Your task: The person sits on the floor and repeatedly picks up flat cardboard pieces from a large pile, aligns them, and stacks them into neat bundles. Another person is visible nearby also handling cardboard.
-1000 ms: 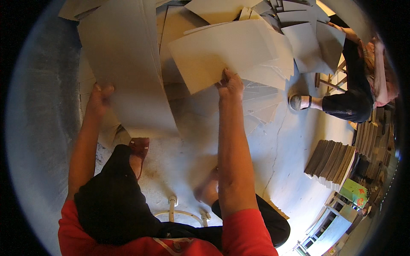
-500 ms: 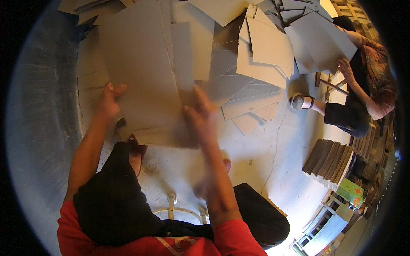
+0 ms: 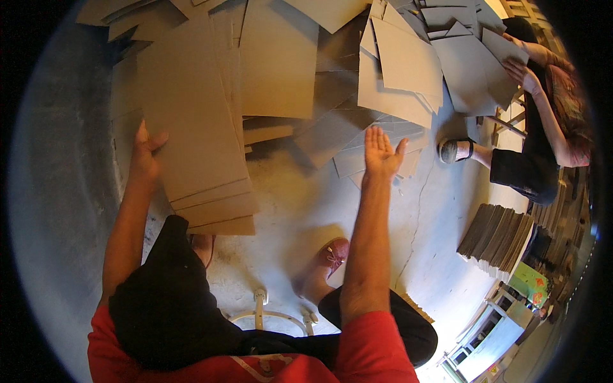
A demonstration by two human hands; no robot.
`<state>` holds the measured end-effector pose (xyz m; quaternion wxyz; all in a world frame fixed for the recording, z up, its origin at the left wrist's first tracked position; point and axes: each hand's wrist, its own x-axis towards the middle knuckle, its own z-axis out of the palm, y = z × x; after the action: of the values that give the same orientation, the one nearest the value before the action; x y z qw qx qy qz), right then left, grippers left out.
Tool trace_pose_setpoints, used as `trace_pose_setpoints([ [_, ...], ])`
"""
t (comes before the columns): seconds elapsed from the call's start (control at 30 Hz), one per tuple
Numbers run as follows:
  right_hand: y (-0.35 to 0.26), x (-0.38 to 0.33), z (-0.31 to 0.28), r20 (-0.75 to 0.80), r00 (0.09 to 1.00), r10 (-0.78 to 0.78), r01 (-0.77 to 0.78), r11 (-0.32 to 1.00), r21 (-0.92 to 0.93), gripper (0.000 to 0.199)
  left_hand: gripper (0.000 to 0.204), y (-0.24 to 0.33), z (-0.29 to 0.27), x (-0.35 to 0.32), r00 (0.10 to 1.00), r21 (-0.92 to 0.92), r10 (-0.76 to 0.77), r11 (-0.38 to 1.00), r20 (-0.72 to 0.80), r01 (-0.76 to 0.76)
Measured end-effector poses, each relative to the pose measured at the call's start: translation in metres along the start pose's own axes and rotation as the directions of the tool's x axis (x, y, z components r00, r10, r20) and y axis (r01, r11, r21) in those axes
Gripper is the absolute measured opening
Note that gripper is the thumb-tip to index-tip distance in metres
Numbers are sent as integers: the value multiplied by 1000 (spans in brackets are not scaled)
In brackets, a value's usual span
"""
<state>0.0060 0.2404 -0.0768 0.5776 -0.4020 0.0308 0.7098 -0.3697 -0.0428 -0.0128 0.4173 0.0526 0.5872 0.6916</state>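
Head view, person seated above a concrete floor, both forearms coming up from the lower edge. Left hand sits on the left edge of a stack of long cardboard sheets, thumb over the top face, rest of the fingers behind the edge, so the grip is clamped on that stack edge. Stack is tilted, near end fanned into a few stepped layers just above the person's left knee. Right hand is flat and open, fingers spread and pointing away, holding nothing, palm down over loose cardboard pieces on the floor; cannot tell if it touches them. More cardboard sheets lie overlapped across the far part of the floor. Person's red shoe rests on the floor near the middle, a round stool frame below it. At the right edge of the floor a second person sits, sandalled foot out, their hand on a grey sheet. Neat pile of flat cardboard stands at the right, well apart from both hands.
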Motion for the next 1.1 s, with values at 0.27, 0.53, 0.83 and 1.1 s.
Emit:
trace_pose_setpoints([
  [0.27, -15, 85, 41, 118, 975, -188, 194, 980, -42, 51, 82, -29, -22, 14, 994, 90, -111, 990, 21, 108],
  [0.53, 6, 95, 80, 107, 982, -159, 160, 987, -5, 36, 73, -28, -29, 11, 991, 138, -122, 982, -46, 128],
  [0.83, -12, 131, 54, 79, 994, -81, 91, 988, -122, 27, 58, -37, -39, 18, 993, 124, -119, 985, -15, 120],
  [1.1, -38, 102, -28, 331, 941, -71, 134, 976, -173, 45, 58, -14, -16, 19, 997, 90, -63, 994, 50, 59],
])
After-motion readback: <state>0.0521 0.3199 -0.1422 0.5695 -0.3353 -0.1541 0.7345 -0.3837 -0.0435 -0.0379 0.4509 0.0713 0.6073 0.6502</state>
